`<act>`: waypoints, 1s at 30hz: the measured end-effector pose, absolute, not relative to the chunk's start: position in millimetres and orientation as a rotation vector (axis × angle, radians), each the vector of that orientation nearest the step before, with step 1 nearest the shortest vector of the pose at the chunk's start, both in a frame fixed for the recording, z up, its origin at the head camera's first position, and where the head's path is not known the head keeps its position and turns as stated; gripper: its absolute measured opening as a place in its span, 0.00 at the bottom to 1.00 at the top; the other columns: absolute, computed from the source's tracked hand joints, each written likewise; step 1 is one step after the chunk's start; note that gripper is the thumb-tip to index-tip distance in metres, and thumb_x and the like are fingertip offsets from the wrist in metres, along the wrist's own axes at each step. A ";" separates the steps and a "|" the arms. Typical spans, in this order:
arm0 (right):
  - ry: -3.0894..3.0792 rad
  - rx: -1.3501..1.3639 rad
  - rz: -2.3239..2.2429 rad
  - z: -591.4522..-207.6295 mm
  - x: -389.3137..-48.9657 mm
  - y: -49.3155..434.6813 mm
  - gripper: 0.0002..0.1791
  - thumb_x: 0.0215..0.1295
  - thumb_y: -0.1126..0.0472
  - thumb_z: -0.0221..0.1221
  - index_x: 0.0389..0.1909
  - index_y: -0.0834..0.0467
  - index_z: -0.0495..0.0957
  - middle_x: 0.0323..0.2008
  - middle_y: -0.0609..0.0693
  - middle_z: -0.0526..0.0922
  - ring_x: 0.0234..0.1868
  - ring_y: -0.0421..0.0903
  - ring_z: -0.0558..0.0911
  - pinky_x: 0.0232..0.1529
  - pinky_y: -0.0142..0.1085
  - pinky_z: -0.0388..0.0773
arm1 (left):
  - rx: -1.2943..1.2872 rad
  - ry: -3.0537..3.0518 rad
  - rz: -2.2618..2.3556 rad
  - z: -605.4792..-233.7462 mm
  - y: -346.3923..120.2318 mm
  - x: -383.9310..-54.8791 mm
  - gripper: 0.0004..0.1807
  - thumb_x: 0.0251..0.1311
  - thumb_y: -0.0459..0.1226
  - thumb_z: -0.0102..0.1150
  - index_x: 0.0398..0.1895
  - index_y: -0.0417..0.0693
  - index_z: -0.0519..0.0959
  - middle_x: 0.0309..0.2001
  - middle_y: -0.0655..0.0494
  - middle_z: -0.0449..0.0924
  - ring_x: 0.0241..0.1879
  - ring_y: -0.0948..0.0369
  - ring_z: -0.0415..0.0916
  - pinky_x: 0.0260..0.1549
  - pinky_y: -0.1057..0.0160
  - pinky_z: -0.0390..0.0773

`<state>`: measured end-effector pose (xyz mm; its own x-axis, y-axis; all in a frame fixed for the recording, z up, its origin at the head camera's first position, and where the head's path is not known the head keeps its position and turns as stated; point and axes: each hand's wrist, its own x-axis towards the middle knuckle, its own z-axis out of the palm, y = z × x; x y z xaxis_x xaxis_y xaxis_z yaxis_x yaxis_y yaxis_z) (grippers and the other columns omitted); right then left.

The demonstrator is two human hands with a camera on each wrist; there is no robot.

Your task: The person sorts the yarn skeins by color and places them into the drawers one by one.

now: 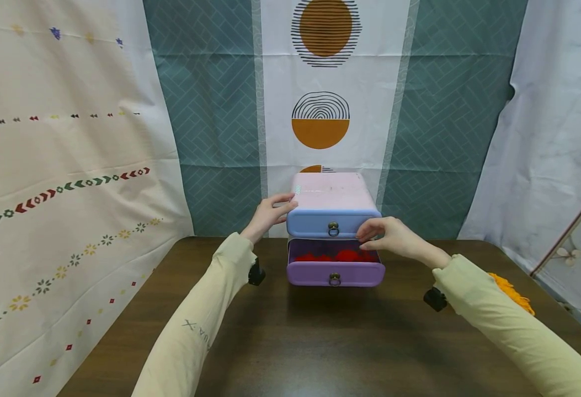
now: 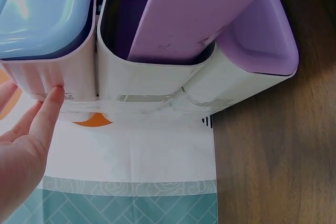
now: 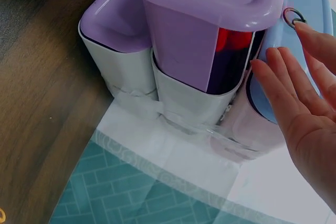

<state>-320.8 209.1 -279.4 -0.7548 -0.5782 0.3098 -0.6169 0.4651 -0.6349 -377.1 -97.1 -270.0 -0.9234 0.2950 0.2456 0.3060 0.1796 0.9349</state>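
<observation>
A small stacked drawer unit stands against the back curtain. Its top has a pale pink casing (image 1: pixel 332 190) with a light blue drawer (image 1: pixel 307 223), pushed in, with a ring pull (image 1: pixel 333 229). Below, a purple drawer (image 1: pixel 310 274) is pulled out, with red things (image 1: pixel 347 255) inside. My left hand (image 1: pixel 265 216) touches the left side of the casing, fingers extended. At the right part of the blue front is my right hand (image 1: pixel 392 237), fingers loosely bent; in the right wrist view one fingertip overlaps the ring. The lowest purple drawer (image 3: pixel 123 24) shows pushed in.
The unit stands on a dark brown wooden table (image 1: pixel 350 347). An orange yarn-like bundle (image 1: pixel 513 292) lies at the right, partly behind the right sleeve. Patterned curtains (image 1: pixel 211 121) hang behind and at both sides.
</observation>
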 end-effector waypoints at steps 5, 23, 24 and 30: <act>-2.665 1.022 1.190 -276.6 -322.0 211.4 0.13 0.52 0.66 0.65 0.38 0.66 0.77 0.35 0.54 0.81 0.38 0.48 0.79 0.40 0.35 0.76 | -0.589 -2.403 -1.851 -279.4 -95.3 -389.6 0.28 0.56 0.46 0.60 0.59 0.47 0.71 0.56 0.51 0.68 0.51 0.59 0.69 0.42 0.61 0.75; -2.614 0.982 1.538 -280.1 -322.4 214.3 0.12 0.54 0.69 0.63 0.39 0.70 0.77 0.35 0.59 0.80 0.39 0.63 0.78 0.38 0.43 0.78 | -0.578 -2.374 -1.890 -283.4 -92.3 -391.9 0.28 0.56 0.45 0.60 0.60 0.46 0.70 0.57 0.49 0.67 0.50 0.58 0.71 0.42 0.61 0.75; -2.604 0.985 1.553 -280.3 -322.2 214.4 0.12 0.54 0.69 0.62 0.40 0.71 0.77 0.35 0.60 0.80 0.39 0.63 0.77 0.38 0.44 0.77 | -0.582 -2.375 -1.897 -282.8 -92.4 -391.5 0.28 0.57 0.45 0.60 0.60 0.45 0.70 0.57 0.49 0.67 0.50 0.58 0.71 0.43 0.61 0.75; -2.528 0.990 1.686 -280.0 -315.7 212.0 0.14 0.56 0.70 0.60 0.42 0.75 0.75 0.36 0.63 0.80 0.39 0.61 0.78 0.39 0.50 0.75 | -0.591 -2.374 -1.970 -271.4 -92.0 -380.4 0.28 0.59 0.41 0.58 0.61 0.41 0.67 0.59 0.45 0.64 0.51 0.54 0.70 0.45 0.60 0.73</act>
